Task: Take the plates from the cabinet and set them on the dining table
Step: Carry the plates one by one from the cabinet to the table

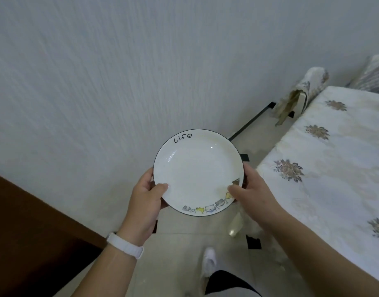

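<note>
Currently the white plate (198,174) is hanging above the tiled floor (180,243), the left hand (144,202) gripping its left rim with thumb on top and the right hand (251,194) gripping its right rim, near the flower-clothed desk (338,159) standing on the right.

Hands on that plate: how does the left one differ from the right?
The left hand wears a white band at its wrist; the right hand has a bare wrist. The left thumb lies on plain white rim of the plate; the right thumb lies by the cat drawings. Both grip the plate at its edge, thumb on top.
</note>
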`<move>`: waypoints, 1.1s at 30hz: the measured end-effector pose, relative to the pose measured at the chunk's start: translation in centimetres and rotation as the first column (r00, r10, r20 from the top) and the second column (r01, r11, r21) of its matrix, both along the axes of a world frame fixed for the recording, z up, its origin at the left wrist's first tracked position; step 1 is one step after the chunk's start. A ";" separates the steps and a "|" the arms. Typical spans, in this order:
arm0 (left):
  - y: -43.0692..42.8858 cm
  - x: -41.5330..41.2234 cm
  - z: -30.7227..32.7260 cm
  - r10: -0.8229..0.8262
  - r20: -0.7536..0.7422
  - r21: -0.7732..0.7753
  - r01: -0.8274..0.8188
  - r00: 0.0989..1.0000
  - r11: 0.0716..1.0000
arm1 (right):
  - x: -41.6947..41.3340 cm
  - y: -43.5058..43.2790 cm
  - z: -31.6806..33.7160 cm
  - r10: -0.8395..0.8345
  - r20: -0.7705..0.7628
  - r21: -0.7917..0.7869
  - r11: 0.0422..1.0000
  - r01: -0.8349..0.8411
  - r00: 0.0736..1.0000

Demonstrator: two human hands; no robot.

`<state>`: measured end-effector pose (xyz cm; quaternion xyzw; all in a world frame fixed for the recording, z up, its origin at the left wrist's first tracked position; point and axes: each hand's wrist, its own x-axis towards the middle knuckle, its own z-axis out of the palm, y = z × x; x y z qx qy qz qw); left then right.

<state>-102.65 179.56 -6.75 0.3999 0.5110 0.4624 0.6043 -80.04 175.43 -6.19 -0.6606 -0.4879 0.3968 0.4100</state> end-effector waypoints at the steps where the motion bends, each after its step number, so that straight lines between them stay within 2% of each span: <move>1: 1.0 0.1 -0.1 -0.009 -0.008 -0.003 0.009 1.000 1.000 | 0.1 0.7 -0.2 -0.001 -0.021 0.006 1.000 0.001 1.000; 8: 9.5 2.2 -1.0 -0.037 -0.061 -0.017 0.036 0.997 0.999 | 1.7 8.3 -1.9 -0.036 -0.126 0.024 0.999 0.039 0.991; 16: 22.3 7.4 -1.0 -0.147 -0.141 -0.031 0.144 0.979 0.989 | 6.3 19.2 -3.4 -0.121 -0.228 -0.006 0.992 0.123 0.966; 26: 34.3 17.1 2.1 -0.255 -0.062 0.038 0.257 0.965 0.966 | 15.0 28.5 0.2 -0.254 -0.188 0.055 0.962 0.269 0.949; 33: 39.4 23.0 1.3 -0.401 -0.055 -0.009 0.402 0.914 0.916 | 19.0 30.2 -0.2 -0.399 -0.189 0.023 0.912 0.410 0.897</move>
